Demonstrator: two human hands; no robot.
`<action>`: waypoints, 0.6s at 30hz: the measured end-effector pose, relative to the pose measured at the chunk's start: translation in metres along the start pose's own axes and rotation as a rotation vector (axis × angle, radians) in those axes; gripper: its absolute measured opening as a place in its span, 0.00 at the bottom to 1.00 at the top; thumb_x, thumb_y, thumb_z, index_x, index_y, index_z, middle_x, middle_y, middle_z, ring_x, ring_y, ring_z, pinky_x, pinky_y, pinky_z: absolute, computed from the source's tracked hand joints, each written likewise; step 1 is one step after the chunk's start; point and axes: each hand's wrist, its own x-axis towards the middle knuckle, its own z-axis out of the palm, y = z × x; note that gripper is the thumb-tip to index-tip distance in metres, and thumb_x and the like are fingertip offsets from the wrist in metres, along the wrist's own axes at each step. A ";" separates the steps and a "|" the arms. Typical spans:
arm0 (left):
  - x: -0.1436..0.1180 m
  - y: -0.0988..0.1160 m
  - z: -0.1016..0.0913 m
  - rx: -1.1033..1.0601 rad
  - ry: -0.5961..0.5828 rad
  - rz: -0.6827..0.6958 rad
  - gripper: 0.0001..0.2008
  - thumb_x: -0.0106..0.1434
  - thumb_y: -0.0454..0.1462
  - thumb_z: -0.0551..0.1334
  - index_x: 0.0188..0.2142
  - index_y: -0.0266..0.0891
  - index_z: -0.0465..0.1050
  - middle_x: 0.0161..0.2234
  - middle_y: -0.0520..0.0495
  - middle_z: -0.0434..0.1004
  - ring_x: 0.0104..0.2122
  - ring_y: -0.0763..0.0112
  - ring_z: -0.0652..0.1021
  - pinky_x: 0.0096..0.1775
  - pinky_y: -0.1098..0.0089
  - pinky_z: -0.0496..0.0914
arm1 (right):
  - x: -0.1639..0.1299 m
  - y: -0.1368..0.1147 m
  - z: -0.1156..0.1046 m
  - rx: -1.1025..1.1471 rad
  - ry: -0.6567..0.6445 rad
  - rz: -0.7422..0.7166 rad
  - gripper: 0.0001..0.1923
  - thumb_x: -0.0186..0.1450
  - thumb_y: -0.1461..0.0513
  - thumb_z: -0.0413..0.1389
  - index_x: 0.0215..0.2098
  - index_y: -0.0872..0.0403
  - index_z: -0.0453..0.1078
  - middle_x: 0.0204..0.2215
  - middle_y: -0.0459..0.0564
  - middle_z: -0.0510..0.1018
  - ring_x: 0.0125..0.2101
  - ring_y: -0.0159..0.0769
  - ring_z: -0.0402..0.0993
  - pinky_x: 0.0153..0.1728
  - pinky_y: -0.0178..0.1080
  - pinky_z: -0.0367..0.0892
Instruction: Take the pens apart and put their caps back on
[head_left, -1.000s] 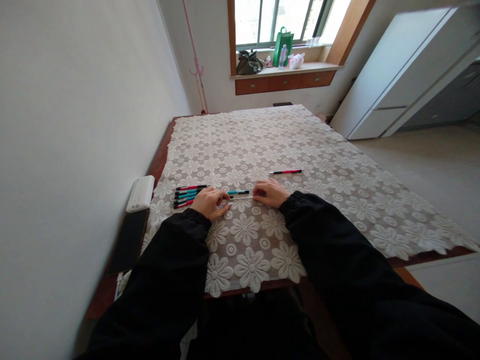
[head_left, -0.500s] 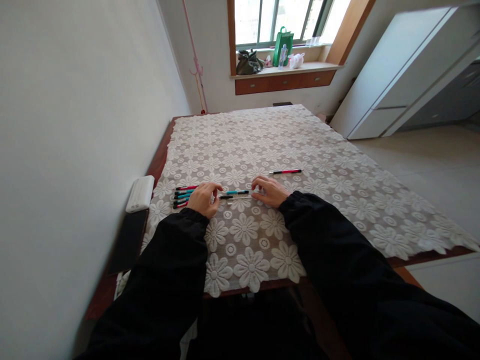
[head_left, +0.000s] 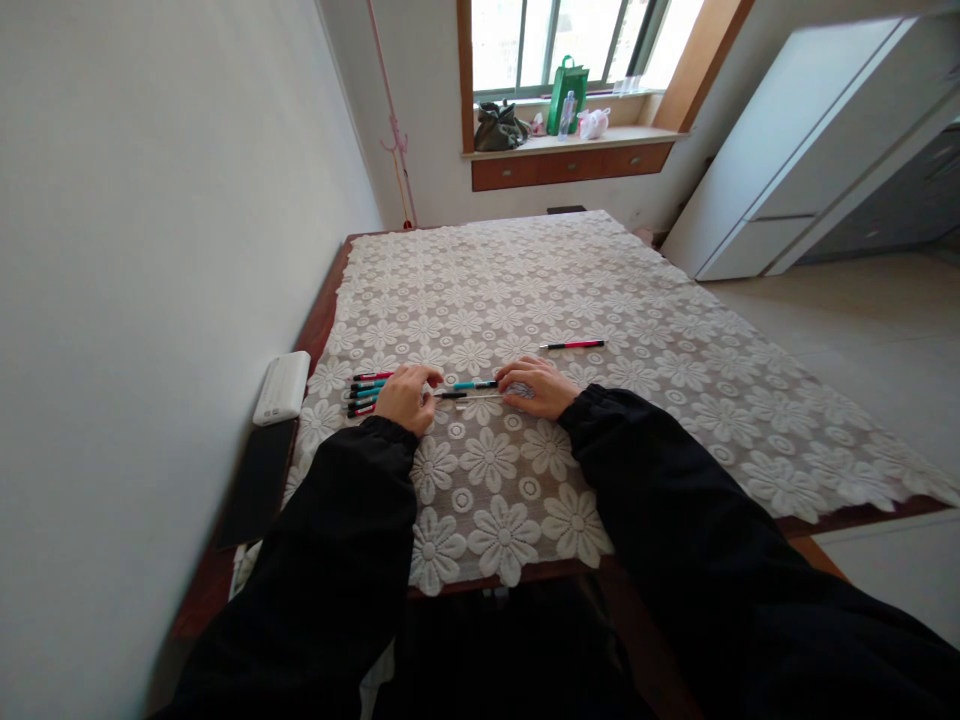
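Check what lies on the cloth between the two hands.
In the head view, a teal pen and a thin white rod span the gap between left hand and right hand.

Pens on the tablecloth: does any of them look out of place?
One red pen lies alone, beyond the right hand, apart from the row of pens stacked by the left hand. Nothing looks spilled or damaged.

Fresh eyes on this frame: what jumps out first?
The two hands in black sleeves meet at mid-table: the left hand and right hand rest at either end of a teal pen on the white floral lace tablecloth. A row of pens lies just left of the left hand, and a lone red pen lies apart, beyond the right hand. A bright window sill with bags closes the far end.
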 end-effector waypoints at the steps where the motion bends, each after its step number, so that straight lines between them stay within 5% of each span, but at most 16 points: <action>1: 0.000 0.000 0.000 0.001 -0.003 -0.004 0.16 0.55 0.27 0.59 0.42 0.42 0.74 0.40 0.47 0.81 0.45 0.57 0.75 0.50 0.59 0.70 | 0.000 0.000 0.000 -0.001 -0.001 -0.001 0.08 0.68 0.57 0.58 0.41 0.50 0.77 0.50 0.52 0.80 0.50 0.46 0.73 0.55 0.50 0.62; 9: 0.000 0.002 -0.001 0.017 -0.004 -0.003 0.16 0.54 0.28 0.59 0.41 0.42 0.75 0.41 0.47 0.81 0.45 0.56 0.75 0.50 0.58 0.70 | 0.000 0.001 0.001 0.027 0.033 -0.003 0.05 0.66 0.58 0.59 0.38 0.52 0.72 0.49 0.53 0.80 0.50 0.46 0.73 0.54 0.48 0.61; 18: -0.001 0.002 -0.003 0.075 -0.025 0.009 0.12 0.55 0.31 0.61 0.40 0.42 0.77 0.41 0.46 0.81 0.45 0.54 0.75 0.50 0.56 0.70 | 0.001 0.002 0.001 -0.087 0.061 0.083 0.03 0.64 0.63 0.57 0.36 0.53 0.71 0.37 0.52 0.78 0.40 0.42 0.71 0.44 0.42 0.62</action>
